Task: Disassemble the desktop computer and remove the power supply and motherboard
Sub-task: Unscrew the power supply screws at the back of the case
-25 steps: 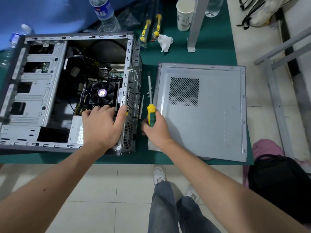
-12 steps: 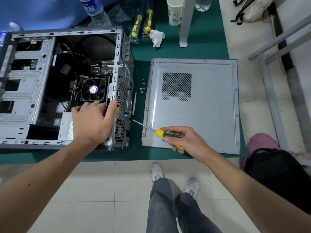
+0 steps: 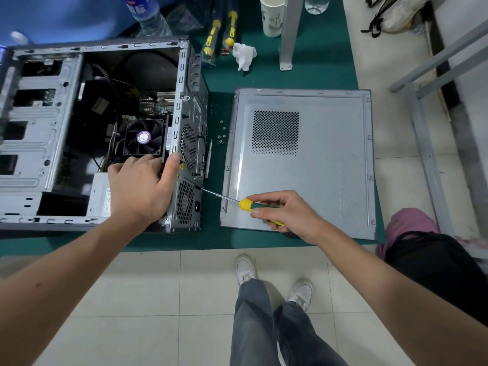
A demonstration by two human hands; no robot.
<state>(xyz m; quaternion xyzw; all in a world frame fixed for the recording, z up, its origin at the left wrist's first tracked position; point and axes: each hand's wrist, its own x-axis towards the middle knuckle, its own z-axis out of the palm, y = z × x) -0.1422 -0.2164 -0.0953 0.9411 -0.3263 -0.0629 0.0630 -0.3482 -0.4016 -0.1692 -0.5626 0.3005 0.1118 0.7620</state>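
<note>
Evidently the left hand (image 3: 144,187) lies spread over the case (image 3: 182,101) rim, thumb against its rear wall, to steady it. The right hand (image 3: 284,212) grips the screwdriver (image 3: 247,205), tip at a screw on the rear panel by the power supply (image 3: 101,195), which sits in the near corner. The motherboard (image 3: 158,105) lies inside, under the fan (image 3: 143,137). Loose screws (image 3: 221,132) rest beside the side panel (image 3: 301,159).

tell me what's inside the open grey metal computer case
A black CPU fan, black cables, a green board and a grey power supply; the left hand covers part of it.
</note>
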